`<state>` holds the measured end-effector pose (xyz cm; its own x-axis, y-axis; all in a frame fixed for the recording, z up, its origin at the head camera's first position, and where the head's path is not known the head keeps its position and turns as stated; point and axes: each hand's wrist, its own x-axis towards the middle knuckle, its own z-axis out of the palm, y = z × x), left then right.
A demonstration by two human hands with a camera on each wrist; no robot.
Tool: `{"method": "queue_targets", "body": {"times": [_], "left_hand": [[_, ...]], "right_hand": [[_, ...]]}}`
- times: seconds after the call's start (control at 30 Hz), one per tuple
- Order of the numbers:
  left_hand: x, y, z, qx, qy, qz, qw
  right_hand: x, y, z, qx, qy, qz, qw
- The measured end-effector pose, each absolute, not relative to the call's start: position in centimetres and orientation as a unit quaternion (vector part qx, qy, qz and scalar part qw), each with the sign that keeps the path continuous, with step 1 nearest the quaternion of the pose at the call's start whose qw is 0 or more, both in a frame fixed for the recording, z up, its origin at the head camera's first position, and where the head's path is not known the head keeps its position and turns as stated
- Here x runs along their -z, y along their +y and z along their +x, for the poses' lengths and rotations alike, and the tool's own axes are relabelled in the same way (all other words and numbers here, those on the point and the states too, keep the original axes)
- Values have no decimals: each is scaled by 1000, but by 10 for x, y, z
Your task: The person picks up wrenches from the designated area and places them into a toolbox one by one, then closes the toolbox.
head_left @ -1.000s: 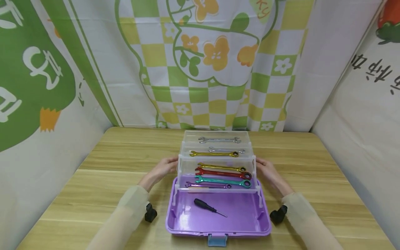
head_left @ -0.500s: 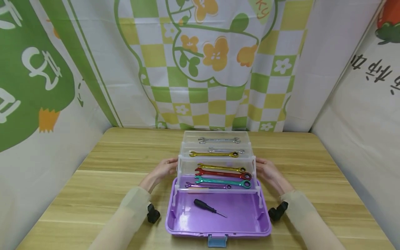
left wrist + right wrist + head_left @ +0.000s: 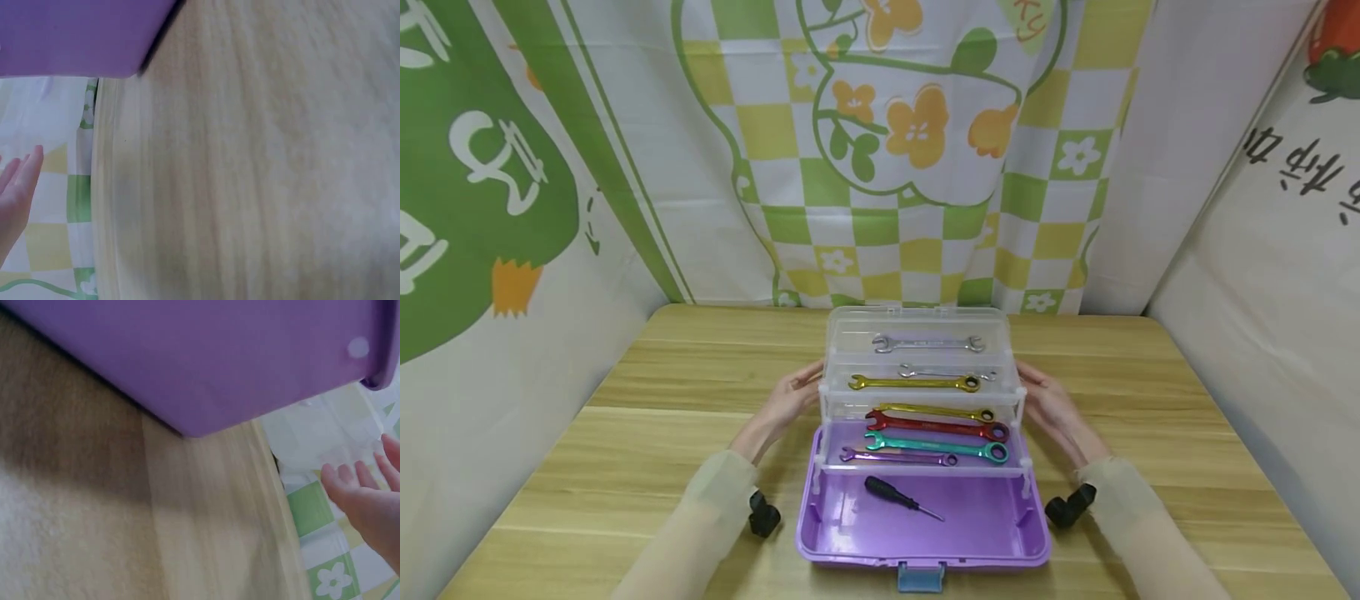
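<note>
Flat-palmed grip (image 3: 784, 400) flanking wrench trays (image 3: 921, 392)

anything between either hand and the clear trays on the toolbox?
Nothing visible. The left hand and right hand sit at the sides of the clear trays, fingers straight; actual contact can't be confirmed.

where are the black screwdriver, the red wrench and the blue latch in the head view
black screwdriver (image 3: 886, 491), head view, on its black handle
red wrench (image 3: 936, 426), head view, on the middle of its shaft
blue latch (image 3: 921, 576), head view, on the latch's front face
</note>
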<state>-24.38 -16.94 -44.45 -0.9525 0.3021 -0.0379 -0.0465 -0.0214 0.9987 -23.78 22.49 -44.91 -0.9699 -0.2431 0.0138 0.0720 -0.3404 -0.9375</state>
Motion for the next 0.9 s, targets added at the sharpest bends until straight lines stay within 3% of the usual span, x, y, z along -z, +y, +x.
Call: {"method": "queue_targets", "body": {"times": [0.27, 0.53, 0.73, 0.9], "left_hand": [[439, -171, -236, -708, 693, 107, 77], [433, -171, -227, -695, 712, 100, 31], [425, -169, -218, -695, 713, 94, -1], [421, -167, -208, -683, 724, 95, -38]], "right_hand": [[443, 228, -233, 806, 577, -86, 100], [439, 233, -227, 840, 512, -159, 84], [431, 233, -218, 830, 535, -144, 63], [447, 246, -221, 817, 546, -182, 44]]}}
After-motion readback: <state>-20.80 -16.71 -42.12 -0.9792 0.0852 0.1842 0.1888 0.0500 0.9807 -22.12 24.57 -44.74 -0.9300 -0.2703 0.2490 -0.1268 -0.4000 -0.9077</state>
